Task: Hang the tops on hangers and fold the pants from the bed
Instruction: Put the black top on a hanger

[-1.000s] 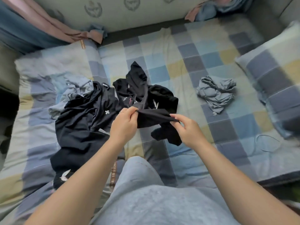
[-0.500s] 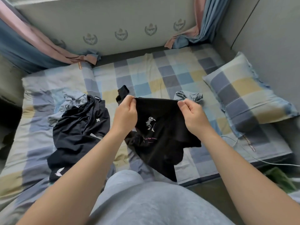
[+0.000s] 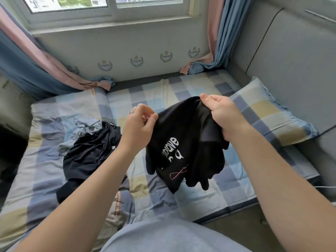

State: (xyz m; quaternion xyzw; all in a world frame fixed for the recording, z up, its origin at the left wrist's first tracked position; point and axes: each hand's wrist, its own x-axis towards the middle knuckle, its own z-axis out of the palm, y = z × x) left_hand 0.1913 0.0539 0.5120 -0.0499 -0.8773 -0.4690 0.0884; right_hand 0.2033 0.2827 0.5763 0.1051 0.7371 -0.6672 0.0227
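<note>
- Left hand (image 3: 140,126): thumb and forefinger closed together on the upper left edge of the black garment (image 3: 183,142); a ring (image 3: 131,112) shows on one finger.
- Right hand (image 3: 223,113): fingers curled round a bunched fold at the upper right of the same garment.
- Black garment: held up between both hands above the bed (image 3: 200,193), its lower part hanging in loose folds; white lettering and a thin pink line drawing face the camera. Whether it is a top or pants cannot be told.
- Pile of dark clothes (image 3: 91,151): lying crumpled on the bed, to the left of the left forearm, with a pale blue-grey garment (image 3: 85,126) at its far edge.
- Pillow (image 3: 269,115): checked like the bedcover, at the right end of the bed.
- Curtains (image 3: 216,42): pink and blue, gathered at either side of the window (image 3: 109,8).
</note>
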